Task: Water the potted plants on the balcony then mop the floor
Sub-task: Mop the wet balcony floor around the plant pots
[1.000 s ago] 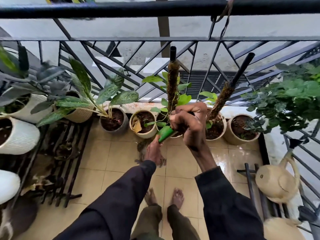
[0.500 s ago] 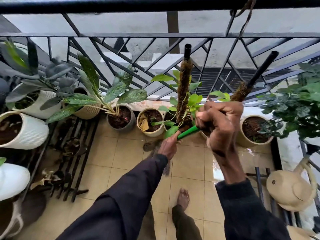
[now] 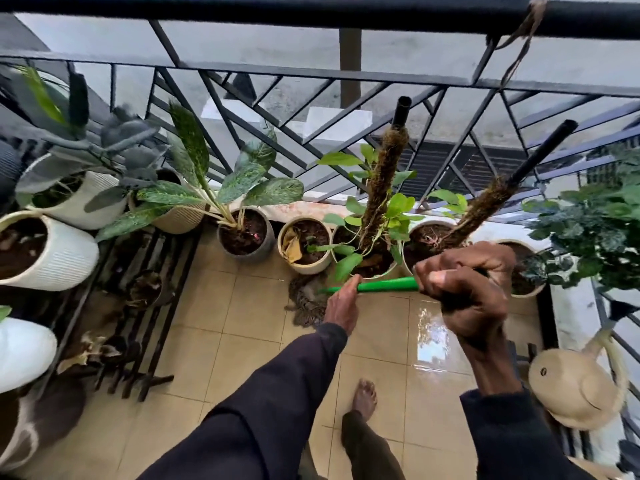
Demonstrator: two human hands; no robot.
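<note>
A green mop handle runs across the middle of the view. My right hand grips its upper end, close to the camera. My left hand holds the handle lower down. The grey stringy mop head lies on the beige tiled floor, just in front of the pots. A row of potted plants lines the foot of the railing; two of them hold moss poles. A wet, shiny patch lies on the tiles right of centre.
A black metal railing closes the far side. White ribbed pots stand on a dark metal rack at left. A beige watering can sits at right under a bushy plant. My bare foot stands on the tiles.
The view has swung left and nearer the pots. My right hand moved right with the handle's top, tilting the handle flatter. One foot has stepped back out of sight.
</note>
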